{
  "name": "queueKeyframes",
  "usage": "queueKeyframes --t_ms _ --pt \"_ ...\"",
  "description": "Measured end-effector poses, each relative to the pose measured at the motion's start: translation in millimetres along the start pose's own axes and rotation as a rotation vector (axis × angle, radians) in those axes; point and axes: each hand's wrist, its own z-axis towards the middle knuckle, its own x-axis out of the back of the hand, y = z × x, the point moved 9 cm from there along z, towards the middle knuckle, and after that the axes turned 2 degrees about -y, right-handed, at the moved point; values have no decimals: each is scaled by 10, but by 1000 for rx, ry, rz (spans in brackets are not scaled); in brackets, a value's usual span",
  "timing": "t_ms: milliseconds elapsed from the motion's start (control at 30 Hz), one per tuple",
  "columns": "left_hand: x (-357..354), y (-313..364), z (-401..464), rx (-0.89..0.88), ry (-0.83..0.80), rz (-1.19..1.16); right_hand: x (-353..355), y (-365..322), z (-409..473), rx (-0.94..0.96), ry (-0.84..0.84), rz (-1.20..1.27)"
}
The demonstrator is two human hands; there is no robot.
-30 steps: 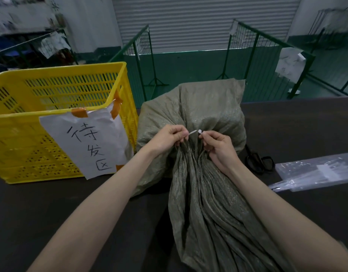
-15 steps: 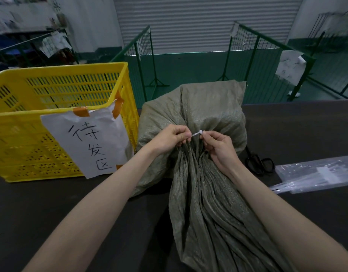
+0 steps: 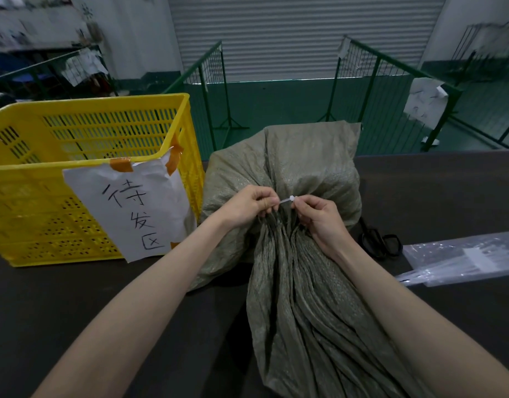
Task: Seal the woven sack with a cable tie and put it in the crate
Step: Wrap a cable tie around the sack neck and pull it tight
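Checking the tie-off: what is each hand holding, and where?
Left hand pinches the cable tie by its tail; right hand pinches its head.

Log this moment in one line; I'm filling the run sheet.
step: tightening tie | left hand: pinches tail | right hand: pinches head | sack: on table, beside crate

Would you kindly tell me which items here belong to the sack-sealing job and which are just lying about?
In use: sack, cable tie, crate, left hand, right hand.
Lying about: scissors, plastic bag, paper sign.
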Motion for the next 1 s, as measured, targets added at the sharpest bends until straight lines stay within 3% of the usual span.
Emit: queueKeyframes --t_ms 367,1000 --pt "11 -3 -18 -30 25 -22 6 80 62 -33 -3 -35" --pt "-34 -50 32 -57 39 8 -30 105 82 -60 -48 140"
